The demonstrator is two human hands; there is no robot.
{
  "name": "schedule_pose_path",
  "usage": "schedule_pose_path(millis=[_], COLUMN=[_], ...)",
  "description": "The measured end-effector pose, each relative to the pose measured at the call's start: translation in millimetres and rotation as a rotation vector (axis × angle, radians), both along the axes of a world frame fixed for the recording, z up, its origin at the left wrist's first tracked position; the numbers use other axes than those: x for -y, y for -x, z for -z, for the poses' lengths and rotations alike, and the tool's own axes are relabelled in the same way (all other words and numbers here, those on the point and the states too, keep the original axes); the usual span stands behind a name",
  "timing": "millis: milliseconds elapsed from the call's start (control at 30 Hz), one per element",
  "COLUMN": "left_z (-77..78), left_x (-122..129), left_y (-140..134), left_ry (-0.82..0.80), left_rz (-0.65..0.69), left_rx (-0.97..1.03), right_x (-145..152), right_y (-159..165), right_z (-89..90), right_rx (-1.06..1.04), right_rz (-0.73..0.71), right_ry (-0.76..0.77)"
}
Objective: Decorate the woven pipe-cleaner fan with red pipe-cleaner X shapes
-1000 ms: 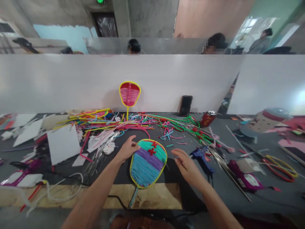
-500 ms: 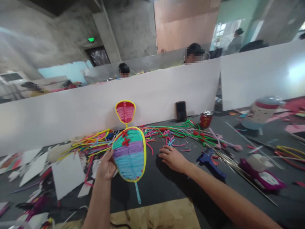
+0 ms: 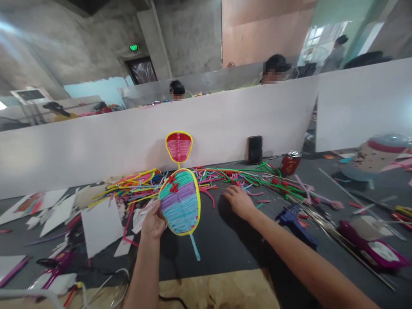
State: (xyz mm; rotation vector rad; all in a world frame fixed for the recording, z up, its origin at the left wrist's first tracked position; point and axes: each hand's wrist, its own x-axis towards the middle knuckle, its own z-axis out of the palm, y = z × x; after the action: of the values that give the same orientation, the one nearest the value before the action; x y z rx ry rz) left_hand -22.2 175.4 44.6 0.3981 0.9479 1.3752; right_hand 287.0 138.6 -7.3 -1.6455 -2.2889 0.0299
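My left hand (image 3: 153, 222) is closed on the left edge of a fan-shaped pipe-cleaner piece (image 3: 180, 201). This piece has green, purple and light-blue bands, a yellow rim, small red flowers near its top and a blue stem pointing down. Behind it, a smaller red and pink fan shape (image 3: 179, 148) with a yellow rim stands upright. Its stem runs down behind the held piece, so whether the two are joined is unclear. My right hand (image 3: 238, 201) reaches low over the dark table beside scattered pipe-cleaner bits (image 3: 230, 175), fingers apart, nothing visible in them.
A red can (image 3: 291, 164) and a black phone-like object (image 3: 255, 149) stand near the white partition (image 3: 219, 124). A blue glue gun (image 3: 296, 225) lies right of my forearm. White sheets (image 3: 102, 227) lie at left. Other people sit beyond the partition.
My view has turned slightly left, so most things sit farther right. My right hand has shifted a little over the pipe-cleaner bits, covering a blue star-shaped one. The left hand keeps its hold.
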Motion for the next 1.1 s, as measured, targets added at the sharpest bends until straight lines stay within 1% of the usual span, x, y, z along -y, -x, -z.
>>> schedule_pose_path(millis=[100,167,200,267,333,367,467,533,600,700,833,900,1000,1067,1100], left_z=[-1.3,-4.5,-6.3,-8.8,-8.9,-7.9,-1.8,3.5,9.0,18.9,34.7,40.1,38.9,31.6,26.7], left_x=[-1,2,4,9,14,16,20,22,25,30,35,36,36,35,34], left_y=[2,5,6,9,10,10,6,-1,-12,-36,-70,-81,-83,-74,-68], left_ry=[0.007,0.024,0.036,0.051,0.043,0.032,-0.002,-0.021,-0.035,-0.039,-0.014,-0.008,-0.006,-0.033,-0.059], left_rz=[0.016,0.034,0.042,0.054,0.051,0.052,0.093,0.138,0.187,0.257,0.254,0.254,0.268,0.272,0.254], left_rx=[0.001,0.006,0.009,0.014,0.009,0.0,-0.044,-0.078,-0.113,-0.18,-0.235,-0.263,-0.325,-0.409,-0.484], right_x=[1,-6,-12,-24,-33,-35,-28,-19,-13,-14,-14,-9,6,18,25], right_y=[42,60,64,61,51,45,28,16,0,-30,-65,-76,-87,-93,-96], right_z=[2.6,4.6,5.1,5.2,5.0,5.2,7.1,7.6,5.9,-0.7,-9.6,-13.7,-22.3,-30.4,-34.8], right_rx=[-0.01,-0.016,-0.021,-0.034,-0.047,-0.05,-0.042,-0.037,-0.044,-0.08,-0.167,-0.213,-0.273,-0.308,-0.325], right_rz=[-0.153,-0.194,-0.179,-0.091,-0.005,0.007,-0.041,-0.033,0.046,0.182,0.316,0.35,0.382,0.41,0.422], right_ry=[0.018,0.033,0.036,0.031,0.015,0.01,0.021,0.023,0.002,-0.044,-0.11,-0.129,-0.142,-0.158,-0.17])
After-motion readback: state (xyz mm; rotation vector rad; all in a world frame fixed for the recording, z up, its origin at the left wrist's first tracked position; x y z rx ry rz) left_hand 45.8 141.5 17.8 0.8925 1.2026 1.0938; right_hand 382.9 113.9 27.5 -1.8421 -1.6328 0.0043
